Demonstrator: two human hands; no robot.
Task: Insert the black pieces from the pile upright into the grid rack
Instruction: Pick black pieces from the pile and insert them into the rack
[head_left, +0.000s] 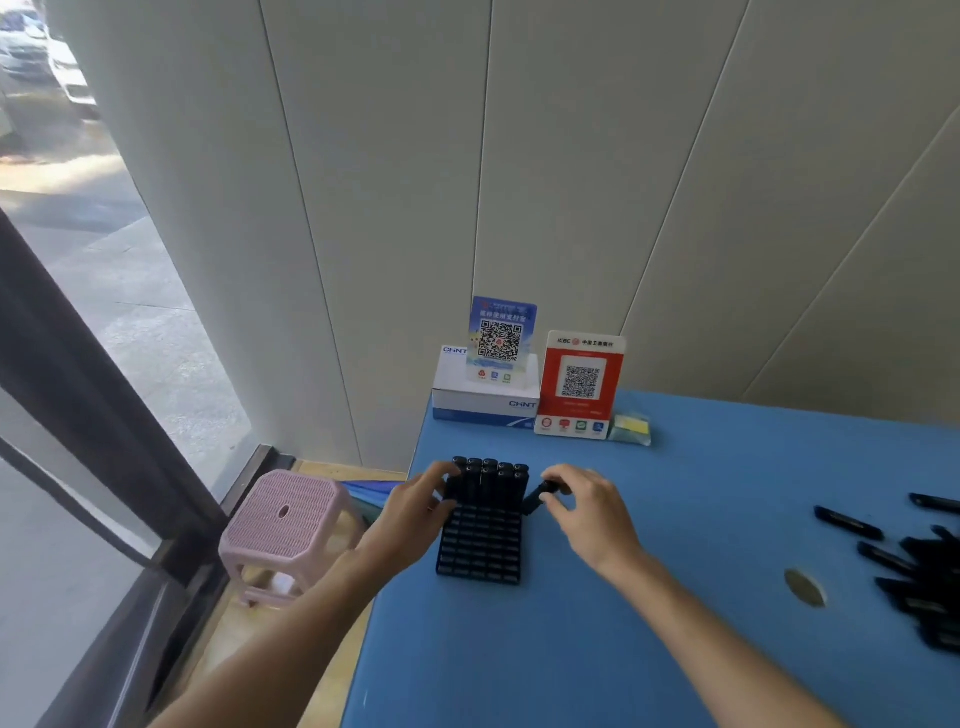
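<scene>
The right hand (584, 512) pinches one black piece (537, 496) between thumb and curled fingers; the piece tilts, its lower end just beside the right edge of the grid rack (480, 540). The fingers hide the piece's upper end, so how much of it is gripped cannot be told. The left hand (421, 506) rests against the rack's left side, fingers spread and bent round its far left corner, touching the upright pieces (491, 480) there; whether the thumb presses the rack is hidden behind the palm.

Those upright pieces fill the two far rows of the rack, packed close, and motion blur makes their exact count hard to read. The nearer rows of cells look unfilled, though the dark plastic blurs the grid lines. The rack sits on a blue table (675, 597) near its left edge.

The pile of black pieces (924, 577) lies well apart at the right, cut off by the picture's edge, a few strays beside it. At the far side stand a white CHNT box (483, 402) carrying a blue QR card (501, 338), a red ICBC QR stand (579, 387) and a small yellow-green pad (631, 428). A pink stool (283, 519) stands left of the table
</scene>
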